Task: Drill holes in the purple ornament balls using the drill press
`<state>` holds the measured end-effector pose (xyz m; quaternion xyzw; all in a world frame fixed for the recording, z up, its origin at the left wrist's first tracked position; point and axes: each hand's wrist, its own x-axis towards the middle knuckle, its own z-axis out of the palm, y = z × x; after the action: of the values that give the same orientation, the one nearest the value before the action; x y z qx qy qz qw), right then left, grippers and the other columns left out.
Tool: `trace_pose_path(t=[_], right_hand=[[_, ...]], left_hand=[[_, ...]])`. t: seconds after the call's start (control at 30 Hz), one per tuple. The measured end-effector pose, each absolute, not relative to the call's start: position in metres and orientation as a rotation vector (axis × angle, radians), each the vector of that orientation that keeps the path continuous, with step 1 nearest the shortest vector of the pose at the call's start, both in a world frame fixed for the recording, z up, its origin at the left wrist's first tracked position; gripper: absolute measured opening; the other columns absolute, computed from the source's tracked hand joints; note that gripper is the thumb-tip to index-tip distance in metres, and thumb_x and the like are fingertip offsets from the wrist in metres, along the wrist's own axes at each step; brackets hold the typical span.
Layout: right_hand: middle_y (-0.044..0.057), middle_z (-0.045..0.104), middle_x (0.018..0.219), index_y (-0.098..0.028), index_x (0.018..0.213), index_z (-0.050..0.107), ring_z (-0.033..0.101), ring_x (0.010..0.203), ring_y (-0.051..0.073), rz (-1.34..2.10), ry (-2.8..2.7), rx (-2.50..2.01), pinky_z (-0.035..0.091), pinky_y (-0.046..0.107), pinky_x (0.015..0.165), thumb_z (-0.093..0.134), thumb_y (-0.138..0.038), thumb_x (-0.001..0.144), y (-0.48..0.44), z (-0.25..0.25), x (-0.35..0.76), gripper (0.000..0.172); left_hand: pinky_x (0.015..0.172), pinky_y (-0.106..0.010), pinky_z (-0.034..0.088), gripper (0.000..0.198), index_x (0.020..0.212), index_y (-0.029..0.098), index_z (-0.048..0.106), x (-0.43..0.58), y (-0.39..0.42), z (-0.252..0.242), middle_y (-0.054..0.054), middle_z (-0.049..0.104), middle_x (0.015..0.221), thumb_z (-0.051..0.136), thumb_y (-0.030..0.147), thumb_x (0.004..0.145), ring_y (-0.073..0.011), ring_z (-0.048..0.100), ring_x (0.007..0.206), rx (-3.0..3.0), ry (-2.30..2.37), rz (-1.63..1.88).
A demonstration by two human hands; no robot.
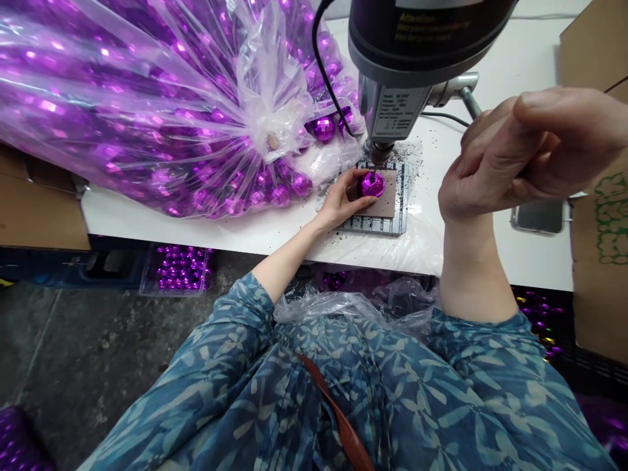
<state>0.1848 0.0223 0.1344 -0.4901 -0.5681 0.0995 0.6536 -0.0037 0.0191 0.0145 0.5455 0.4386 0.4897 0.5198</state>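
Under the drill press (426,39), my left hand (339,199) has thumb and fingers closed around a shiny purple mirror ball (371,185). The ball rests on a brown board (387,203) lying on the slotted metal base plate (401,224). Just above the ball is the drill chuck (381,153); I cannot make out the bit tip. To the right, my raised right hand (510,154) has its fingers curled around the end of the press's metal lever (470,99), whose grip is hidden inside the hand.
A big clear plastic bag (161,111) of purple mirror balls covers the table's left. Dark shavings lie around the base. A phone (540,216) and cardboard boxes (598,261) are at the right. Below the table edge stands a clear bin (179,269) of purple pieces.
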Motion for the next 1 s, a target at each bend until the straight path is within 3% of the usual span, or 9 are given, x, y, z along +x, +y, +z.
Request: trace_pose_path(t=[0.17,0.3,0.5,0.67,0.83,0.9,1.0], right_hand=[[0.003,0.072,0.102,0.005,0.103,0.065,0.031,0.058,-0.019,0.238,-1.349,-1.033,0.029,0.006,0.067,0.019,-0.102,0.086,0.026,0.133,0.187,0.118],[0.001,0.064,0.087,0.004,0.104,0.065,0.03,0.06,-0.021,0.214,-1.37,-1.059,0.032,0.0,0.069,0.014,-0.106,0.088,0.028,0.126,0.19,0.122],[0.001,0.062,0.087,0.005,0.103,0.066,0.027,0.061,-0.024,0.144,-1.416,-1.069,0.036,-0.001,0.072,0.008,-0.097,0.098,0.033,0.116,0.193,0.118],[0.003,0.06,0.08,0.004,0.096,0.068,0.024,0.057,-0.02,0.151,-1.411,-1.049,0.036,0.004,0.071,0.008,-0.105,0.094,0.037,0.112,0.194,0.124],[0.004,0.052,0.071,0.002,0.096,0.069,0.029,0.061,-0.021,0.18,-1.409,-1.073,0.038,-0.001,0.075,0.009,-0.105,0.095,0.035,0.108,0.198,0.122],[0.005,0.044,0.066,0.003,0.094,0.069,0.03,0.061,-0.02,0.179,-1.416,-1.058,0.039,-0.001,0.076,0.012,-0.103,0.097,0.035,0.106,0.2,0.121],[0.007,0.016,0.057,0.004,0.093,0.07,0.027,0.058,-0.017,0.18,-1.436,-1.017,0.036,0.001,0.074,0.012,-0.102,0.098,0.037,0.104,0.2,0.121]], left_hand=[[0.133,-0.056,0.043,0.073,0.136,0.025,0.068,-0.01,0.033,-0.012,-0.011,0.07,0.143,0.094,0.065,0.08,-0.035,0.063,0.146,1.591,1.03,1.149],[0.129,-0.056,0.047,0.078,0.14,0.026,0.065,-0.014,0.04,-0.024,-0.011,0.07,0.143,0.086,0.076,0.084,-0.0331,0.068,0.141,1.728,1.013,1.158],[0.13,-0.059,0.048,0.074,0.136,0.026,0.069,-0.014,0.042,-0.026,-0.011,0.073,0.139,0.092,0.07,0.081,-0.0337,0.069,0.139,1.694,0.983,1.205],[0.131,-0.061,0.045,0.073,0.135,0.026,0.07,-0.014,0.04,-0.022,-0.012,0.072,0.14,0.095,0.065,0.079,-0.0352,0.068,0.14,1.638,0.969,1.207],[0.13,-0.06,0.046,0.073,0.133,0.027,0.07,-0.013,0.04,-0.022,-0.011,0.073,0.139,0.095,0.068,0.078,-0.0342,0.07,0.137,1.635,0.958,1.227],[0.13,-0.06,0.046,0.074,0.134,0.027,0.069,-0.013,0.04,-0.023,-0.01,0.073,0.139,0.094,0.069,0.079,-0.0338,0.07,0.137,1.65,0.956,1.224],[0.132,-0.061,0.044,0.076,0.137,0.027,0.068,-0.014,0.04,-0.024,-0.011,0.071,0.141,0.092,0.071,0.08,-0.0351,0.067,0.141,1.662,0.978,1.206]])
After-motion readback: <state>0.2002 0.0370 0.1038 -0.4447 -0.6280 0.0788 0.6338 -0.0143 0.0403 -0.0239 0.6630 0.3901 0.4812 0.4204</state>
